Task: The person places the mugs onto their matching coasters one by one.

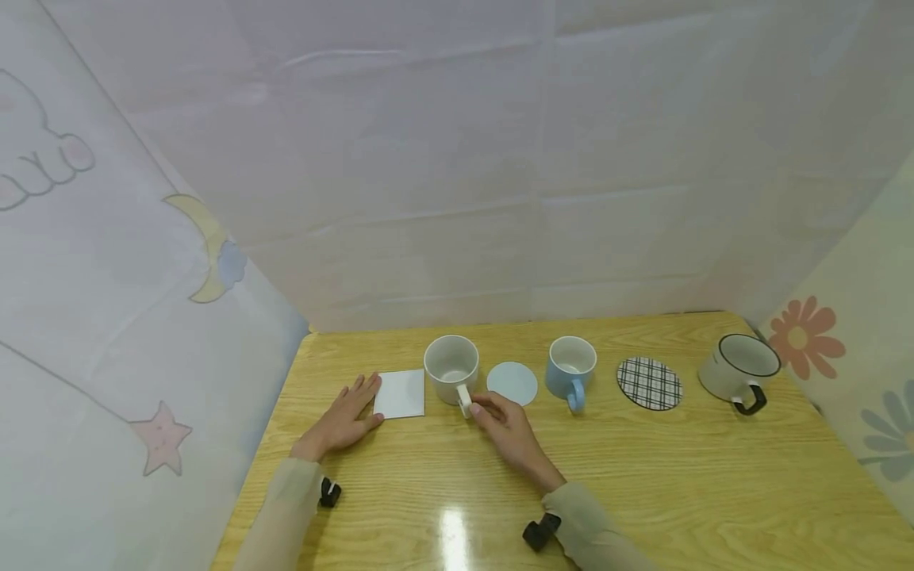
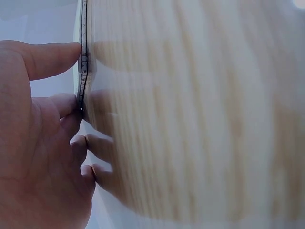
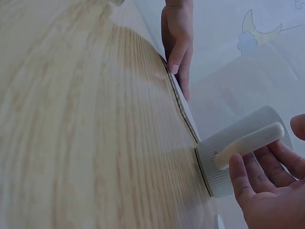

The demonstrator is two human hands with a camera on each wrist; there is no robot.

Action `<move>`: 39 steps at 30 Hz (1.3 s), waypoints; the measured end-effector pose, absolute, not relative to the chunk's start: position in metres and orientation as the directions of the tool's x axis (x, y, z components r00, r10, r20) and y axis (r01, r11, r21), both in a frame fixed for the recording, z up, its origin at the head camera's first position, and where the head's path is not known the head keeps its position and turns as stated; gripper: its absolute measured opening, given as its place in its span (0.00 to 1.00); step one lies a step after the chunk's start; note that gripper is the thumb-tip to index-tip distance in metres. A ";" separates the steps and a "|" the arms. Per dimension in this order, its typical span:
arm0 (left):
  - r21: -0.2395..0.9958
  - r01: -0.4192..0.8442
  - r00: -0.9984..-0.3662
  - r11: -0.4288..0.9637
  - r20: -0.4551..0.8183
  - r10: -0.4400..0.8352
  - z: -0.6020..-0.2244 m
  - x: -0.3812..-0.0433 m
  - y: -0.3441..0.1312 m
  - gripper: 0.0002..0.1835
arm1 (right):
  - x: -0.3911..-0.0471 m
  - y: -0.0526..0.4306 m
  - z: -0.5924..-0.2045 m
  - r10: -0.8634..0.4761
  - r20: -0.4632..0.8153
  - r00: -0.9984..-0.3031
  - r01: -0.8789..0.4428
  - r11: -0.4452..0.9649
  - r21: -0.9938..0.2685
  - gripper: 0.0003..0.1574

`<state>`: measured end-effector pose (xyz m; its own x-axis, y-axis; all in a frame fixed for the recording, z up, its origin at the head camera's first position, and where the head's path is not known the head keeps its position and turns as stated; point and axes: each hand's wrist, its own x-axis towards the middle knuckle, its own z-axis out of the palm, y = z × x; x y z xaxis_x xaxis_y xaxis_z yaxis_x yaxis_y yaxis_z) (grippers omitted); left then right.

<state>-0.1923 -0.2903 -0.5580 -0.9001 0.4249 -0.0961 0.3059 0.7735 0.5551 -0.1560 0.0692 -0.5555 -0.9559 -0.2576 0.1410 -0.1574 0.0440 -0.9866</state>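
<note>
A white square coaster (image 1: 400, 393) lies at the left of the table, and my left hand (image 1: 346, 420) rests beside it with its fingers spread. In the left wrist view the thumb (image 2: 57, 59) touches the coaster's edge. Just right of that coaster stands an upright white mug (image 1: 446, 385), its ribbed outer wall showing in the right wrist view. My right hand (image 1: 510, 436) holds this mug by its handle (image 3: 248, 145), the fingers at and behind it. A pale blue round coaster (image 1: 512, 383) lies beyond the right fingertips.
Further right along the wooden table (image 1: 428, 484) are a blue mug (image 1: 569, 377), a round plaid coaster (image 1: 650, 384) and a white mug with black rim and handle (image 1: 731, 373). A pale cloth backdrop (image 1: 443, 198) rises behind the table's back edge and at both sides.
</note>
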 end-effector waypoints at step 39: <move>0.512 0.270 -0.904 0.815 -0.158 0.398 -0.559 -0.194 -0.289 0.43 | -0.162 0.056 -0.562 -0.242 0.126 -0.962 -0.157 0.113 -0.981 0.16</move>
